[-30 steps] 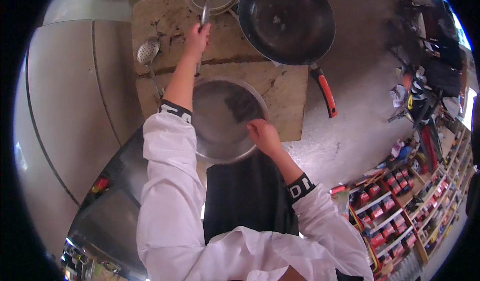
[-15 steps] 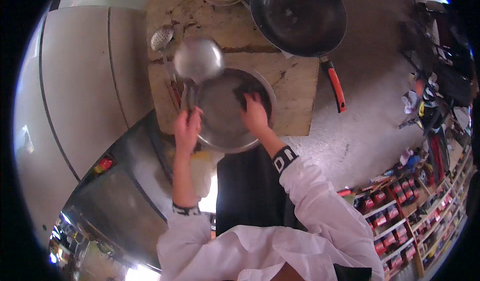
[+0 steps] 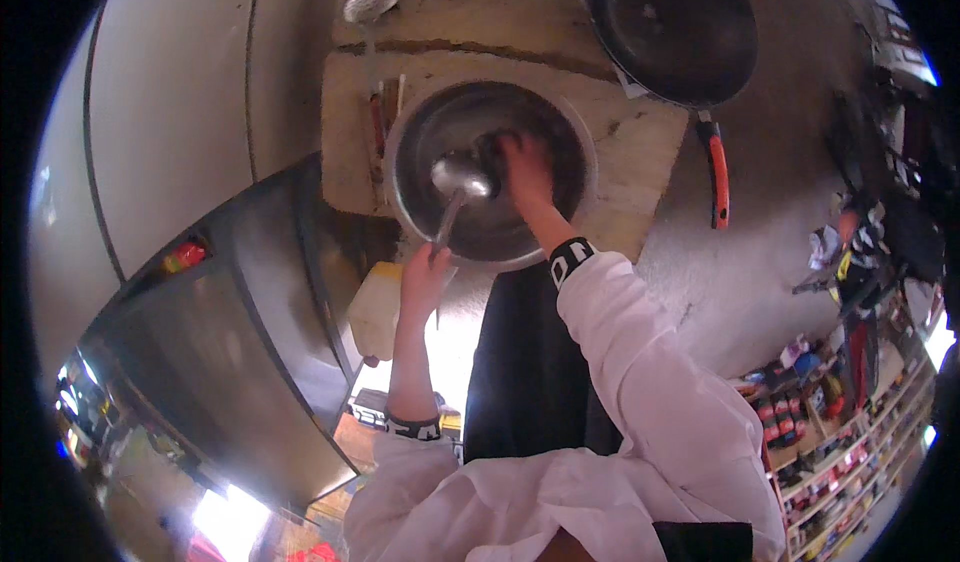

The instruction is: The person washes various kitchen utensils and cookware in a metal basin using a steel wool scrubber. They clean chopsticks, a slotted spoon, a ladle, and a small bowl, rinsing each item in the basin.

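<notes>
A round metal basin (image 3: 588, 167) sits near the front of a worn wooden tabletop (image 3: 640, 157). My left hand (image 3: 424, 274) is closed round the handle of a metal ladle (image 3: 462, 174), whose shiny bowl is inside the basin. Beside that bowl, my right hand (image 3: 528, 170) reaches into the basin, slightly blurred. Its fingers are bent over a dark pad (image 3: 492, 150), mostly hidden, close to the ladle's bowl; whether the two touch I cannot tell.
A slotted skimmer (image 3: 372, 2) lies at the far left of the tabletop. Far right is a large dark frying pan (image 3: 672, 32), its orange-and-black handle (image 3: 716, 172) jutting past the edge. A pale yellow plastic container (image 3: 377, 312) stands below the tabletop, left of my legs.
The ladle has come down from above the basin's far left rim into the basin, its bowl now near my right hand. The whole view has shifted, with the tabletop now higher and farther right.
</notes>
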Action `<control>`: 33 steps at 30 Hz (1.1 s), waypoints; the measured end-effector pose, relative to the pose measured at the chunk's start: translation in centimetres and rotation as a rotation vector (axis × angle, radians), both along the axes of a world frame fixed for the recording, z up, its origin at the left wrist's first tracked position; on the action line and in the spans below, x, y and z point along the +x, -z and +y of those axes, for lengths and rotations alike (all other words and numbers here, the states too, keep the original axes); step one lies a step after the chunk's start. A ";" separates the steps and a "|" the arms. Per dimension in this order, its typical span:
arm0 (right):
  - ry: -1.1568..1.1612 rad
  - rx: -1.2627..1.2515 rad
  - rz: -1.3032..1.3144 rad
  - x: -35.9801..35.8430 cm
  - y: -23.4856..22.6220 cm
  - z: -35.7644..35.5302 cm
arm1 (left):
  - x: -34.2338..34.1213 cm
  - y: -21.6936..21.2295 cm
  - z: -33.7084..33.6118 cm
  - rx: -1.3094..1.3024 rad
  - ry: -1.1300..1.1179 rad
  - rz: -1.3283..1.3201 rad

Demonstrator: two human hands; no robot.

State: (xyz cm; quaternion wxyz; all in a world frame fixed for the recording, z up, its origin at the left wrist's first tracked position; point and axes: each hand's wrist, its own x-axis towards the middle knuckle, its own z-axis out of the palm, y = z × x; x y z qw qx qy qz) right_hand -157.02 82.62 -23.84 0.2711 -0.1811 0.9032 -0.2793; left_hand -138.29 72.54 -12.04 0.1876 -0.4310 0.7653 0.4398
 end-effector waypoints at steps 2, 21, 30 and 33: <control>0.208 -0.059 0.110 0.5 0.7 -0.3 | -0.6 0.1 -0.3 0.014 0.033 -0.076; 0.478 -0.294 -0.296 1.8 -6.0 -1.9 | 0.1 1.1 3.1 -0.077 -0.118 0.157; 0.275 -0.247 0.199 2.4 -0.8 0.4 | -0.5 -1.3 -0.7 -0.005 -0.069 0.010; -0.145 0.133 0.288 3.2 0.3 -0.8 | 0.9 -0.7 -1.6 -0.064 -0.034 -0.017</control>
